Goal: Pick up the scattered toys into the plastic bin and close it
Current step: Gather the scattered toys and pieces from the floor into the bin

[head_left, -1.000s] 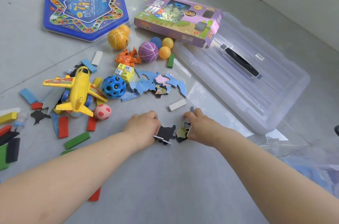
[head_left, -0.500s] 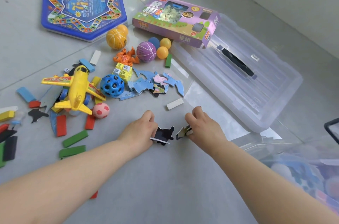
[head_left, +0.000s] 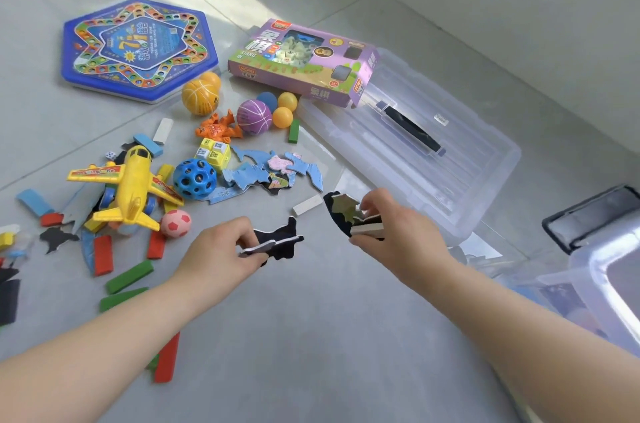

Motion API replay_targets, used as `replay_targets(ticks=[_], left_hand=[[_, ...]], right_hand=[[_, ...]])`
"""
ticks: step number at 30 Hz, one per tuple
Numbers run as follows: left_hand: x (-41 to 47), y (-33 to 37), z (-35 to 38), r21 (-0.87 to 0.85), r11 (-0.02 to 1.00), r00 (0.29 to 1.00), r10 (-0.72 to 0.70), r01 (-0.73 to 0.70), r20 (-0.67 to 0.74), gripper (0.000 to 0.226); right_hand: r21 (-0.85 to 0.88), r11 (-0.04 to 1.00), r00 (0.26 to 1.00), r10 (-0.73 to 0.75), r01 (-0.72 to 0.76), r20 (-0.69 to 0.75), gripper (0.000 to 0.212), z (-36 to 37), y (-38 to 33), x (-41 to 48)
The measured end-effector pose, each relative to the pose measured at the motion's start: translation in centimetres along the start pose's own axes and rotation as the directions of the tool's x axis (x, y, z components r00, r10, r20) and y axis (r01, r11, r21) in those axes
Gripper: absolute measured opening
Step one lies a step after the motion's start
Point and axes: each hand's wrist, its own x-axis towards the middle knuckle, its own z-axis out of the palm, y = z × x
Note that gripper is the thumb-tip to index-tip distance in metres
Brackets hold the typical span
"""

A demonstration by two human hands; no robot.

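Observation:
My left hand [head_left: 218, 249] pinches a black foam puzzle piece [head_left: 280, 242] just above the floor. A small stack of puzzle pieces [head_left: 349, 218] sits in my right hand [head_left: 394, 232], lifted off the floor to the right. The clear plastic bin [head_left: 602, 270] shows at the right edge, with a dark latch [head_left: 588, 214] on its rim. Its clear lid [head_left: 415, 145] lies flat on the floor beyond my right hand. More blue puzzle pieces [head_left: 266, 169] lie ahead of my hands.
A yellow toy plane [head_left: 131, 187], blue holed ball [head_left: 194, 179], pink ball [head_left: 175, 223], coloured blocks [head_left: 128, 277], orange figure [head_left: 218, 128] and several balls lie scattered at the left. A blue hexagonal game board [head_left: 138, 48] and purple chess box [head_left: 304, 65] sit farther back.
Both hands have lifted their puzzle pieces off the floor. My right hand has moved right and up with its stack. The view has swung right, showing more of the bin.

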Motion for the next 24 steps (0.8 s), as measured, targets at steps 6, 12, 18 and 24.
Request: replay_targets(ticks=[6, 12, 18, 24], left_hand=[[0.7, 7.6, -1.1, -0.140, 0.977, 0.986, 0.153, -0.162, -0.072, 0.031], [0.6, 16.8, 1.5, -0.281, 0.862, 0.888, 0.455, -0.422, 0.065, 0.022], [-0.8, 27.4, 8.4, -0.235, 0.633, 0.639, 0.767, -0.738, 0.057, 0.026], [-2.8, 31.2, 15.9, 0.229, 0.447, 0.501, 0.753, -0.865, 0.426, 0.032]], right_hand=[[0.437, 0.889, 0.847, 0.127, 0.133, -0.517, 0.031, -8.5, 1.7, -6.9], [0.741, 0.671, 0.667, 0.564, -0.025, -0.487, 0.031, -12.2, 10.6, -11.3], [0.701, 0.523, 0.644, 0.755, -0.484, -0.119, 0.041, -9.7, 19.2, -15.3], [0.736, 0.486, 0.651, 0.755, -0.472, -0.080, 0.049, -9.1, 22.1, -15.0]])
